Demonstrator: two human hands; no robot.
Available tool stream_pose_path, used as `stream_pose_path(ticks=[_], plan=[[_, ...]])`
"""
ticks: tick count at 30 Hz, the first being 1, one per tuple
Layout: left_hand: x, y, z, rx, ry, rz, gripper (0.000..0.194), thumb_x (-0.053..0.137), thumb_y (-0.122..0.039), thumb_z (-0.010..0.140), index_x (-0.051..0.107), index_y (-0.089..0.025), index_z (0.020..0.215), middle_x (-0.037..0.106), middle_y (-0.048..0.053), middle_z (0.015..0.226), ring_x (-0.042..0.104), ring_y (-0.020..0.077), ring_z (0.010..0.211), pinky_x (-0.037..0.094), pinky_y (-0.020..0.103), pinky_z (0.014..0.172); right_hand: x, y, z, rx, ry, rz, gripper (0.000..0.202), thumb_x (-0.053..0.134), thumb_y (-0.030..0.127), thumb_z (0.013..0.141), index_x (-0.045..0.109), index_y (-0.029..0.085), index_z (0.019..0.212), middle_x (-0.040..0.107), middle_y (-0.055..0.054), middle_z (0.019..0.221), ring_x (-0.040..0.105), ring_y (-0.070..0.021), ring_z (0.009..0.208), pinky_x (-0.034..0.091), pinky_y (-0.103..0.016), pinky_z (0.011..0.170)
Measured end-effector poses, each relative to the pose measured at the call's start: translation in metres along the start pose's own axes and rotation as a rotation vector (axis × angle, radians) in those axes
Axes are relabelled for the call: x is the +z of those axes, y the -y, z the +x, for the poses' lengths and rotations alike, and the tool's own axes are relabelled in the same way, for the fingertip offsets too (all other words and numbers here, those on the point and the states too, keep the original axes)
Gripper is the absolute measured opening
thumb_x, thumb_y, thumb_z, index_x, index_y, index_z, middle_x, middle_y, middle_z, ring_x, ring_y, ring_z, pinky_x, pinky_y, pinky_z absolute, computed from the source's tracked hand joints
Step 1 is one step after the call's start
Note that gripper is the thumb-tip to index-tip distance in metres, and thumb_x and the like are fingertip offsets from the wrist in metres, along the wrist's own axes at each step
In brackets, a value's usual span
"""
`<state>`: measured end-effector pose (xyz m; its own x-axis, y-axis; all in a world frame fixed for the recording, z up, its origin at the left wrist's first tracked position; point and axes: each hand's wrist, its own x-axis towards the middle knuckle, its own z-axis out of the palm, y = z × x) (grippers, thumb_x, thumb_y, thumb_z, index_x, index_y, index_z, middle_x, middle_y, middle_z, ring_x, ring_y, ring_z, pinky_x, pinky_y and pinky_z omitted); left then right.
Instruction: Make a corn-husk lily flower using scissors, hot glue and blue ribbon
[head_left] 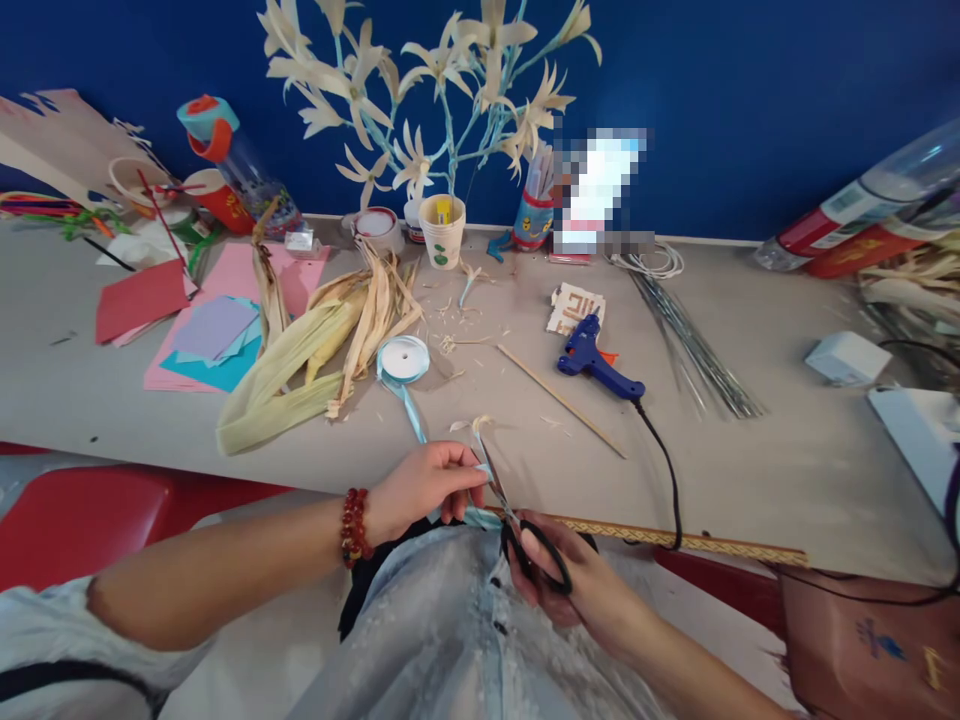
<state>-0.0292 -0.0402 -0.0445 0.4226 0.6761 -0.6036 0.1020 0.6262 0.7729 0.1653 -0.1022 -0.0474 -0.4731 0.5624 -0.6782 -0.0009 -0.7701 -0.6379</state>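
Near the table's front edge, my left hand (435,482) pinches a light blue ribbon (412,412) that runs up to a white spool (403,358). A small pale husk piece (481,424) sticks up just beyond my left fingertips. My right hand (559,565) is wrapped round the black handles of a pair of scissors (536,560). The scissor blades are slightly apart and point up and left, beside the ribbon at my left fingertips. Whether they touch the ribbon cannot be made out.
Corn husks (281,370) and coloured paper (217,330) lie left. A cup (442,235) of husk flowers stands at the back. A stick (562,402), a blue glue gun (596,362) with its cable and metal wires (694,345) lie right. A bamboo strip (690,540) borders the front edge.
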Motion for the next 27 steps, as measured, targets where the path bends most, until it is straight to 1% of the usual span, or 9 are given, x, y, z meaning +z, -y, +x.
stream_pose_path(ticks=[7, 13, 18, 22, 27], plan=[[-0.001, 0.001, 0.001, -0.002, 0.005, -0.025, 0.028, 0.065, -0.041, 0.076, 0.058, -0.015, 0.072, 0.065, 0.003, 0.068, 0.05, 0.0076, 0.046, 0.038, 0.02, 0.044, -0.004, -0.004, 0.004, 0.001, 0.009, -0.001, 0.053, 0.059, 0.071, 0.073, 0.046, 0.019, 0.072, 0.049, 0.007, 0.047, 0.024, -0.0019, 0.032, 0.017, -0.017, 0.033], [-0.001, -0.002, 0.0, -0.008, 0.001, -0.064, 0.027, 0.066, -0.04, 0.075, 0.058, -0.014, 0.071, 0.07, 0.005, 0.073, 0.051, 0.0073, 0.046, 0.039, 0.021, 0.048, -0.005, -0.005, 0.005, 0.007, 0.039, 0.015, 0.052, 0.057, 0.07, 0.076, 0.047, 0.019, 0.073, 0.048, 0.007, 0.048, 0.023, -0.0016, 0.033, 0.017, -0.016, 0.032], [-0.001, -0.004, -0.002, 0.005, -0.003, -0.049, 0.026, 0.064, -0.038, 0.076, 0.058, -0.014, 0.07, 0.067, 0.002, 0.064, 0.051, 0.0074, 0.046, 0.037, 0.021, 0.051, -0.004, -0.006, 0.007, -0.01, 0.045, 0.053, 0.051, 0.058, 0.068, 0.077, 0.044, 0.02, 0.074, 0.046, 0.009, 0.047, 0.019, -0.0012, 0.033, 0.014, -0.015, 0.032], [0.0, -0.006, -0.001, -0.01, -0.007, -0.052, 0.024, 0.064, -0.036, 0.076, 0.057, -0.014, 0.069, 0.062, -0.001, 0.054, 0.052, 0.0084, 0.046, 0.037, 0.021, 0.052, -0.004, -0.008, 0.008, 0.003, 0.047, 0.072, 0.051, 0.058, 0.069, 0.077, 0.044, 0.02, 0.073, 0.045, 0.008, 0.047, 0.018, -0.0009, 0.034, 0.012, -0.015, 0.032], [0.0, -0.006, -0.002, -0.016, -0.01, -0.067, 0.024, 0.065, -0.035, 0.076, 0.056, -0.014, 0.069, 0.062, -0.001, 0.053, 0.054, 0.0093, 0.048, 0.038, 0.022, 0.053, -0.003, -0.011, 0.008, 0.013, 0.045, 0.107, 0.05, 0.059, 0.067, 0.077, 0.045, 0.02, 0.074, 0.045, 0.007, 0.048, 0.018, -0.0016, 0.035, 0.011, -0.015, 0.032]])
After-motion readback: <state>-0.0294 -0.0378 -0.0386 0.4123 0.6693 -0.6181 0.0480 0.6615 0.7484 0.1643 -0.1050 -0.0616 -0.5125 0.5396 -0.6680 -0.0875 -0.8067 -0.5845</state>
